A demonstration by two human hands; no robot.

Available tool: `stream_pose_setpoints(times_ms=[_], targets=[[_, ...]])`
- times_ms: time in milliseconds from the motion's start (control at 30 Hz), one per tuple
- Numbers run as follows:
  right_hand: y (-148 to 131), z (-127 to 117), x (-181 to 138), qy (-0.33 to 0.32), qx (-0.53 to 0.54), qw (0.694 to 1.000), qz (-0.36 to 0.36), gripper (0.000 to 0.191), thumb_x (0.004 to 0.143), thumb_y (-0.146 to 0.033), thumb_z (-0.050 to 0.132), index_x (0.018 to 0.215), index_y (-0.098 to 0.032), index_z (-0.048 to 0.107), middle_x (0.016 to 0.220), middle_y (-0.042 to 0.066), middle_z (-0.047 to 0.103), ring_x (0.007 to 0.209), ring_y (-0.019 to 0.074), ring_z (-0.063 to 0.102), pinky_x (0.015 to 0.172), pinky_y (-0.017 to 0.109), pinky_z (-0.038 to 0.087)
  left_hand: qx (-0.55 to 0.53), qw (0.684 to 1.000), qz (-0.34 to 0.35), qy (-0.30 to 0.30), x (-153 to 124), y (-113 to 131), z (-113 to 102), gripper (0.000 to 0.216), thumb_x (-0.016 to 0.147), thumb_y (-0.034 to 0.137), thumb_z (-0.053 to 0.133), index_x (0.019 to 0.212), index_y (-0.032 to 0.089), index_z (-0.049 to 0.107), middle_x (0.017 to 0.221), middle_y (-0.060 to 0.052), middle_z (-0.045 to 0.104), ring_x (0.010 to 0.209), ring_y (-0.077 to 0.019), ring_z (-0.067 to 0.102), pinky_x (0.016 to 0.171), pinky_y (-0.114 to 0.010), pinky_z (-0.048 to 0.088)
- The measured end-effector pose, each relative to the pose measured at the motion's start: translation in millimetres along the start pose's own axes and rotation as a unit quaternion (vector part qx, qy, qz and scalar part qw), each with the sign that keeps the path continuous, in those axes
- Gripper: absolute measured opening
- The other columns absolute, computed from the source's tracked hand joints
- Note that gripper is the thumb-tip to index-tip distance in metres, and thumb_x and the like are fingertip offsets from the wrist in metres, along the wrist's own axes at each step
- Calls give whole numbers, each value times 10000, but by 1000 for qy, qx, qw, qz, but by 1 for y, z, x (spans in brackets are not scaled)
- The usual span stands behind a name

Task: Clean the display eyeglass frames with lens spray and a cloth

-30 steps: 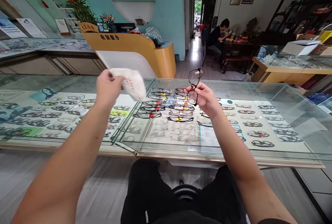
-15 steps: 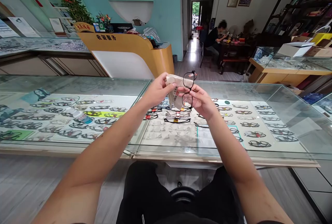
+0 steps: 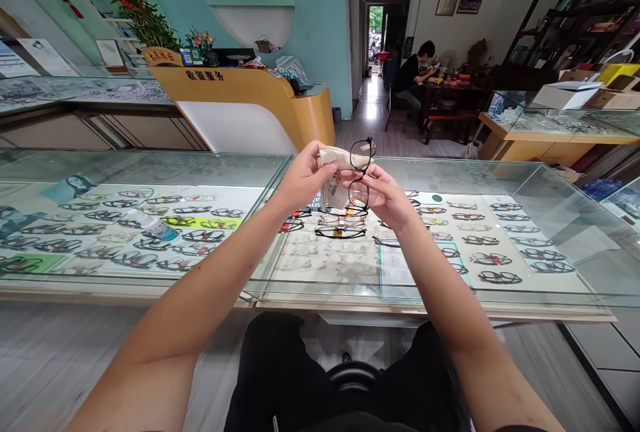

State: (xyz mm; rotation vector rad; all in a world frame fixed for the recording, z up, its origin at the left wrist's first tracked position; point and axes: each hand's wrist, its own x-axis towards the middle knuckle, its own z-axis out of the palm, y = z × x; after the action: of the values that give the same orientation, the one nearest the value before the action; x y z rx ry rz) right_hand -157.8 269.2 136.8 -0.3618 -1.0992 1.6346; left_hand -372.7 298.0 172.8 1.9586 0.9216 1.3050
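Note:
My left hand point(image 3: 311, 173) is closed on a cream cloth point(image 3: 336, 192) with dark and red printing, which hangs down from the fingers. The cloth's upper edge reaches behind the upper lens of a pair of black-rimmed eyeglasses point(image 3: 369, 169). My right hand point(image 3: 387, 197) pinches these glasses near the bridge; they stand on end, one lens above the other. An orange mark shows by the upper lens. Both hands are held above the glass display counter point(image 3: 320, 289).
Inside the counter lie several rows of eyeglasses point(image 3: 493, 259). A small white and blue bottle point(image 3: 159, 227) stands on the left. Beyond are a curved wooden cash desk point(image 3: 313, 115) and a person point(image 3: 414, 75) seated at a table. A black stool seat point(image 3: 354, 375) shows between my legs.
The glasses and my right hand have shifted very slightly left. The cloth's printed part has turned a little. Both hands keep their hold.

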Motion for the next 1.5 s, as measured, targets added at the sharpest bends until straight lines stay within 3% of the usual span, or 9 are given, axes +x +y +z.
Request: stream_pose_setpoints(times_ms=[200, 400, 733, 900, 1033, 1133, 1333, 1500], targets=[[4, -2, 2, 4, 6, 1000, -8, 403, 803, -441, 976, 914, -253, 636, 1060, 38, 863, 1015, 228, 844, 800, 311, 675, 76, 995, 52, -22, -8, 1, -2, 415, 972, 580, 761, 973, 242, 519, 877, -3, 626, 785, -187, 593, 732, -321, 459], [7, -4, 4, -2, 17, 1000, -13, 390, 803, -422, 989, 923, -244, 663, 1016, 9, 845, 961, 191, 829, 799, 281, 644, 73, 996, 47, -31, -13, 5, 2, 386, 999, 571, 731, 1002, 239, 535, 926, -23, 697, 839, -206, 671, 760, -320, 491], [10, -6, 5, 23, 38, 999, -6, 401, 755, -373, 1036, 888, -231, 686, 964, -32, 770, 884, 135, 755, 793, 256, 597, 228, 971, 52, -38, -22, 36, 8, 211, 1001, 435, 612, 1012, 242, 529, 855, 5, 713, 735, -185, 619, 710, -314, 411], [10, -6, 5, 11, 16, 1000, -16, 398, 795, -413, 1006, 915, -231, 673, 1033, 20, 819, 955, 173, 789, 831, 278, 606, 76, 996, -52, -3, -14, 30, 10, 284, 927, 450, 727, 991, 236, 551, 884, -5, 724, 802, -199, 677, 728, -302, 471], [9, -5, 3, 5, -2, 1000, -5, 440, 794, -447, 1005, 903, -238, 634, 1047, 35, 834, 1030, 210, 818, 833, 292, 618, -61, 984, -145, 85, -3, 22, 5, 306, 816, 390, 801, 951, 225, 582, 850, 6, 704, 752, -181, 661, 678, -280, 477], [9, -3, 1, -11, -4, 1000, 1, 429, 802, -440, 1004, 909, -236, 642, 1028, 32, 842, 993, 206, 825, 829, 294, 623, -92, 976, -164, 109, 3, 24, 1, 283, 798, 352, 805, 954, 219, 610, 875, -3, 725, 774, -189, 679, 680, -284, 494], [9, -2, 2, -13, -6, 1000, 20, 418, 783, -421, 1019, 901, -222, 671, 1016, 34, 844, 1007, 199, 823, 885, 306, 631, -81, 988, -129, 38, 6, 33, 7, 277, 841, 355, 809, 945, 219, 591, 849, 8, 712, 745, -174, 680, 684, -280, 504], [9, -4, 4, 10, -31, 999, 19, 414, 761, -458, 1025, 896, -220, 714, 989, 21, 833, 937, 173, 800, 816, 274, 599, -88, 991, -93, -32, 12, 26, 15, 389, 859, 467, 858, 958, 229, 566, 857, 12, 711, 718, -157, 670, 690, -283, 533]])
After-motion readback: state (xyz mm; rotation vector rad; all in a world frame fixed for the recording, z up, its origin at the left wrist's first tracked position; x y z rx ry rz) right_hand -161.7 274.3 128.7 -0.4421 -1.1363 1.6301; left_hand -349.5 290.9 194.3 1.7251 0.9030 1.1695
